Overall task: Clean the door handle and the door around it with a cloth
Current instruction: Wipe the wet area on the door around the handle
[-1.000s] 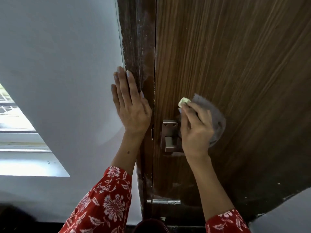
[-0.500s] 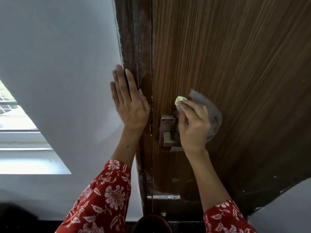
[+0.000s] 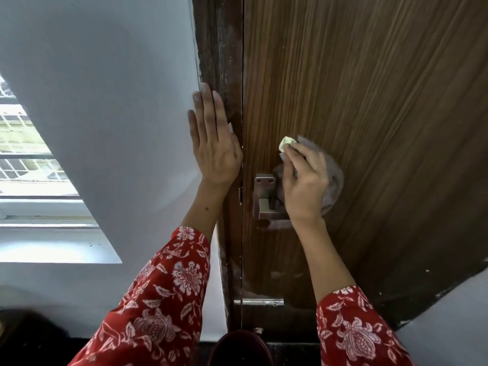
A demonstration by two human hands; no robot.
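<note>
**Q:** Describe the surface and the surroundings.

**A:** The work surface is a brown wood-grain door (image 3: 356, 101), shut against a darker door frame (image 3: 219, 62) that shows pale scuffing. Left of the frame is a white wall (image 3: 105, 88). A window (image 3: 23, 154) sits at the far left, with a white sill (image 3: 52, 249) below it. A metal latch plate (image 3: 261, 302) is fixed low on the door edge. At the lower right, another white wall section (image 3: 454, 326) meets the dark bottom of the door.

**Q:** State the condition and location of the task items.

**A:** The door handle (image 3: 266, 199) is a matte metal lever on a rectangular plate with two screws at the top, mounted close to the door's left edge. The cloth (image 3: 334, 178) is greyish with a pale yellow-green corner showing at the top. It lies flat against the door, directly right of the handle plate and above the lever.

**Q:** State the hand positions.

**A:** The right hand (image 3: 306, 186) presses the cloth to the door, fingers curled over it and bunched close together; the wrist covers the lever's outer end. The left hand (image 3: 214, 143) lies flat across the wall-frame junction, fingers straight and held together, pointing upward. Both forearms emerge from red floral sleeves (image 3: 163, 299).
</note>
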